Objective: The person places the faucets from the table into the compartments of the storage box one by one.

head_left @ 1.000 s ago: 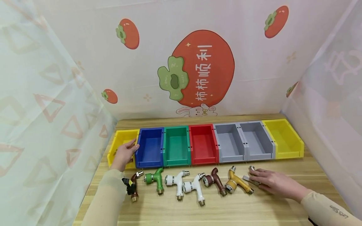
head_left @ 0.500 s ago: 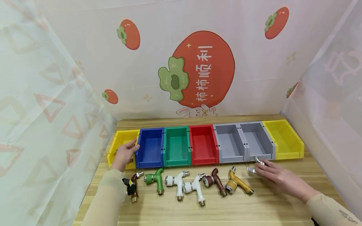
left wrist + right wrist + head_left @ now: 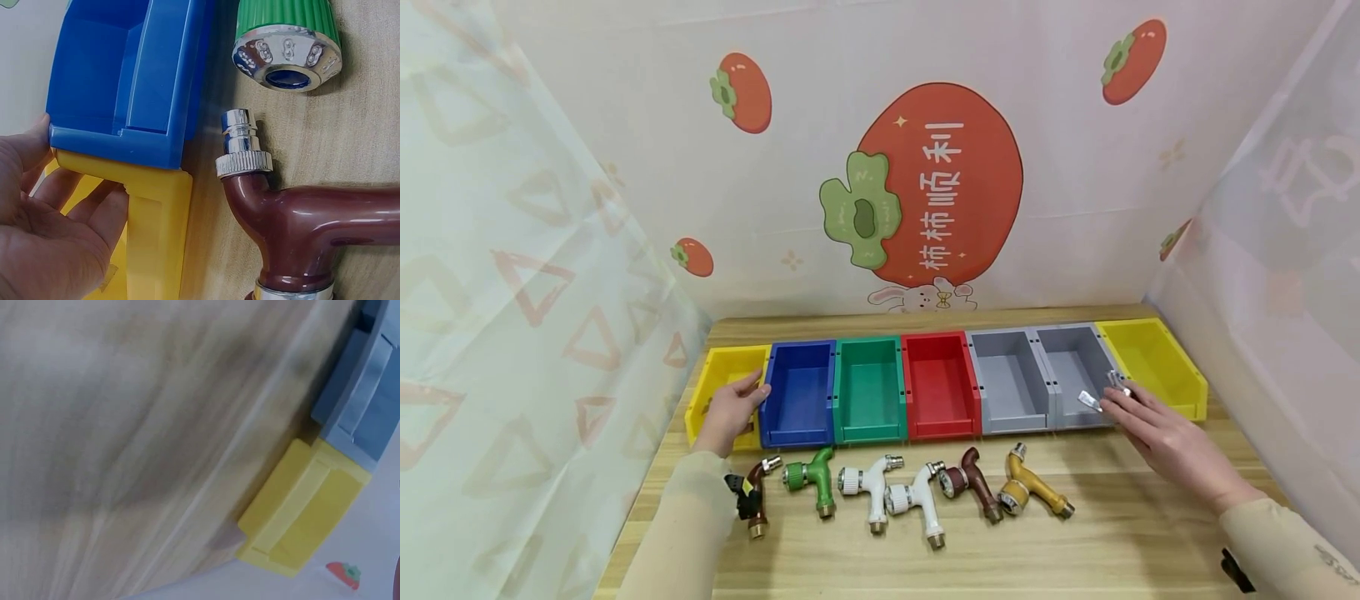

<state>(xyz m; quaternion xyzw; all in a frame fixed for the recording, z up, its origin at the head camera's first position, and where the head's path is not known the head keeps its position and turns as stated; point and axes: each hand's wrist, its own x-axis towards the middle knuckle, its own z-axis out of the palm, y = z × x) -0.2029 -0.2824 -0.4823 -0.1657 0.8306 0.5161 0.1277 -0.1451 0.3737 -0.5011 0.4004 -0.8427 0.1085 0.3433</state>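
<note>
In the head view my left hand [image 3: 728, 414] rests at the left end of the bin row. It pinches the adjoining side walls of the left yellow bin [image 3: 156, 187] and the blue bin [image 3: 112, 139], its fingers inside the yellow one and its thumb on the blue one's edge. My right hand [image 3: 1168, 437] holds a silver tap [image 3: 1118, 384] with a flat lever over the front of the right grey bin [image 3: 1075, 367], close to the right yellow bin [image 3: 1157, 367]. Its fingers hide most of the tap's body. The right wrist view does not show the tap.
Green [image 3: 871, 432], red [image 3: 942, 427] and left grey [image 3: 1009, 371] bins complete the row. In front lie a brown tap with a black handle [image 3: 756, 496], a green tap [image 3: 820, 479], two white taps [image 3: 874, 487], another brown tap [image 3: 976, 483] and a yellow-orange tap [image 3: 1033, 483].
My right hand has carried the silver tap up from the table, away from me and slightly right, to over the right grey bin. My left hand has stayed in place.
</note>
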